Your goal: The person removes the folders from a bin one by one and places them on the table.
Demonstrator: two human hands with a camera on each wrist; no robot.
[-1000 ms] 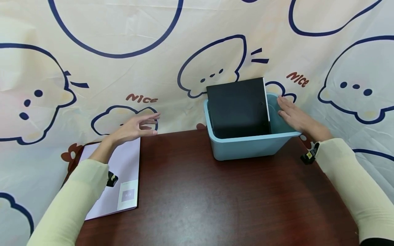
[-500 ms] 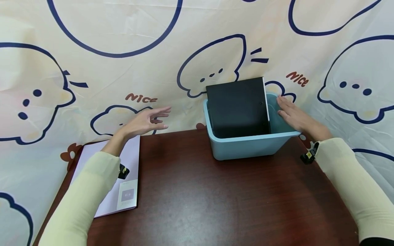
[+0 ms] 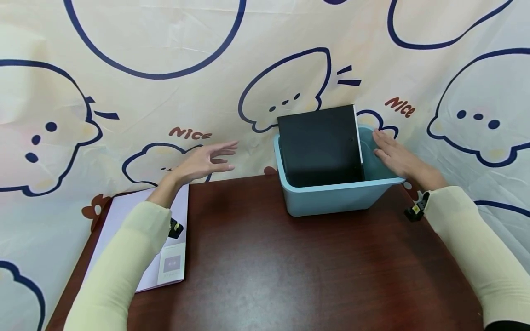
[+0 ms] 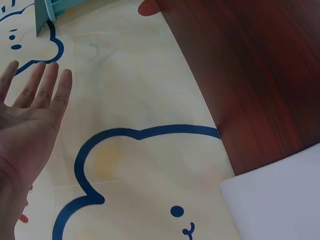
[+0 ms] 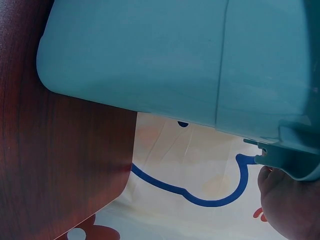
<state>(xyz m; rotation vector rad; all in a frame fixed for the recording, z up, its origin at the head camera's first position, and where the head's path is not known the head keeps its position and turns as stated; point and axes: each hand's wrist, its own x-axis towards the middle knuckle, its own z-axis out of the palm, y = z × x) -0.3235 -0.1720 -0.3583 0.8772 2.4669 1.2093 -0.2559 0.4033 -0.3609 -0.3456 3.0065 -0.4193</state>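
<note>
My left hand [image 3: 199,163] hovers past the table's back edge, fingers extended to the right and the thumb apart, with nothing in it. Its palm [image 4: 25,132] shows bare in the left wrist view. Beneath the left forearm lies a lilac flat book or folder [image 3: 175,230] with a pale label at its lower right corner. My right hand [image 3: 399,158] rests with straight fingers on the right end of a light blue plastic bin [image 3: 331,198]. Inside the bin a black-covered book or folder [image 3: 320,147] stands upright, leaning, white along its right edge; its lower part is hidden.
The dark brown wooden table [image 3: 265,257] runs under the bin and the lilac book. Behind it hangs a cream cloth [image 3: 232,101] with blue cartoon outlines. In the right wrist view the bin's side [image 5: 135,55] overhangs the table's edge.
My left hand has moved right and a little upward, from above the lilac book toward the bin, uncovering more of the book's right side. The right hand, bin and black book have stayed put.
</note>
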